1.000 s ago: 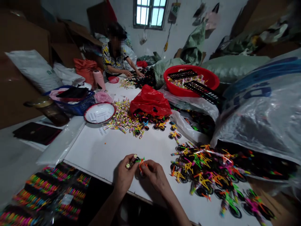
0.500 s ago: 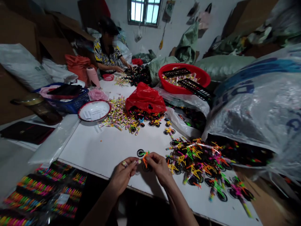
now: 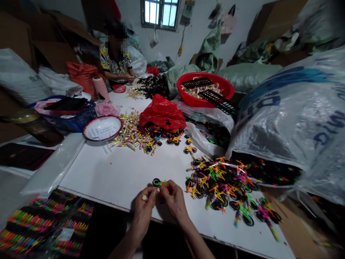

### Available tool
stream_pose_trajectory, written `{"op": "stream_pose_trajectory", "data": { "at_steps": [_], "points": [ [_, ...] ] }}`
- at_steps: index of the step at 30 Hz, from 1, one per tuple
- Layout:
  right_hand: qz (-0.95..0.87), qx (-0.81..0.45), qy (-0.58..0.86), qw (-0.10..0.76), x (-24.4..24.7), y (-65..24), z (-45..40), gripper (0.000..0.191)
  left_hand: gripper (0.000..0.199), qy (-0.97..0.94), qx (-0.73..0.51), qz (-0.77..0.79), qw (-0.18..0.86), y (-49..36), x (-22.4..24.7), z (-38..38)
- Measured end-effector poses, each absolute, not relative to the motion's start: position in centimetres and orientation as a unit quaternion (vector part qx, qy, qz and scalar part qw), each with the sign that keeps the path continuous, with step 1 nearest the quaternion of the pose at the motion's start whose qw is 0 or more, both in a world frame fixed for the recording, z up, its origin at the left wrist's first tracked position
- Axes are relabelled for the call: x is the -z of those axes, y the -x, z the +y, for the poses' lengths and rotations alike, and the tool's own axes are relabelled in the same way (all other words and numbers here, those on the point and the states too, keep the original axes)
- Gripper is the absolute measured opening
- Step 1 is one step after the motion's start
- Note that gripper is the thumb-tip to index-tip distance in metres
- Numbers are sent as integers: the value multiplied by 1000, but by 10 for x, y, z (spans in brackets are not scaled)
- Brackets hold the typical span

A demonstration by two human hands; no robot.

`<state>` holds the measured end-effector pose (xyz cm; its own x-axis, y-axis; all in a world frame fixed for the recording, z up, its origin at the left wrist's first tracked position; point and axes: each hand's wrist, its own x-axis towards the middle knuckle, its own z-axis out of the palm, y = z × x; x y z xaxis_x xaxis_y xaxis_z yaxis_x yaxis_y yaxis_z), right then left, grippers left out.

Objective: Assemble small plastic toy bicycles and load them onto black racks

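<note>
Near the front edge of the white table (image 3: 129, 176), my left hand (image 3: 144, 205) pinches a small candy-filled tube (image 3: 145, 198). Against it, my right hand (image 3: 172, 199) grips a small toy bicycle (image 3: 156, 182) with black wheels and green and orange parts. The fingertips of both hands nearly meet, and the joint between tube and bicycle is partly hidden by them. To the right lies a heap of colourful toy bicycles (image 3: 219, 176), several with tubes attached. Loose tubes (image 3: 129, 133) are piled farther back beside a red bag (image 3: 161, 113).
A white bowl (image 3: 102, 128) and blue basket (image 3: 78, 117) stand at the left. A red basin (image 3: 229, 91) is at the back, large plastic sacks (image 3: 296, 118) at the right. Across the table sits a person (image 3: 114, 64). Packed bicycles (image 3: 29, 219) lie lower left.
The view has shifted slightly. My hands have drawn closer together, bringing tube and bicycle together. The other person's hands have moved closer to each other.
</note>
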<state>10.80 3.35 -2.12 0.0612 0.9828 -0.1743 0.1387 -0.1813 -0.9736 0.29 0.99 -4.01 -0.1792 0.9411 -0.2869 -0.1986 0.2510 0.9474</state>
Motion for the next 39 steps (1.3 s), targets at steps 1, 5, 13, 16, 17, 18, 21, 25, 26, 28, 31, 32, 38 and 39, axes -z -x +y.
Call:
{"op": "stream_pose_trajectory", "data": {
  "at_steps": [1, 5, 13, 16, 17, 18, 21, 25, 26, 28, 31, 32, 38, 39],
  "points": [
    [-486, -502, 582, 417, 15, -116, 34, 35, 32, -336, -514, 553, 563, -3, 38, 11],
    [-597, -378, 613, 353, -48, -194, 38, 35, 40, -315, -495, 517, 623, 15, 26, 23],
    [-700, 31, 706, 109, -76, -210, 152, 34, 50, -242, -464, 505, 687, 5, 32, 22],
    [-708, -43, 700, 83, -41, -167, 212, 41, 47, -230, -454, 496, 703, -4, 38, 23],
    [-703, -50, 703, 90, -33, -159, 223, 40, 48, -222, -457, 503, 699, -3, 39, 26],
    [-701, -52, 704, 99, -27, -155, 228, 38, 50, -212, -461, 512, 693, 0, 40, 30],
    [-719, -64, 681, 127, -13, -150, 207, 33, 58, -178, -478, 537, 672, 9, 37, 50],
    [-769, -162, 545, 293, 5, -144, 135, 27, 54, -160, -506, 526, 665, 10, 30, 80],
    [-774, -195, 506, 327, 9, -142, 119, 28, 50, -165, -511, 510, 672, 9, 29, 86],
    [-781, -258, 450, 349, 13, -139, 95, 35, 42, -177, -516, 481, 686, 8, 29, 97],
    [-756, -343, 409, 380, 12, -136, 84, 37, 37, -183, -518, 475, 687, 12, 30, 103],
    [-724, -371, 415, 407, 11, -135, 85, 32, 37, -177, -524, 479, 682, 14, 30, 102],
    [-507, -551, 524, 407, 24, -120, 93, 29, 37, -192, -553, 451, 674, 13, 25, 86],
    [-517, -547, 532, 387, 25, -118, 92, 29, 38, -204, -553, 460, 664, 14, 25, 84]
  ]
}}
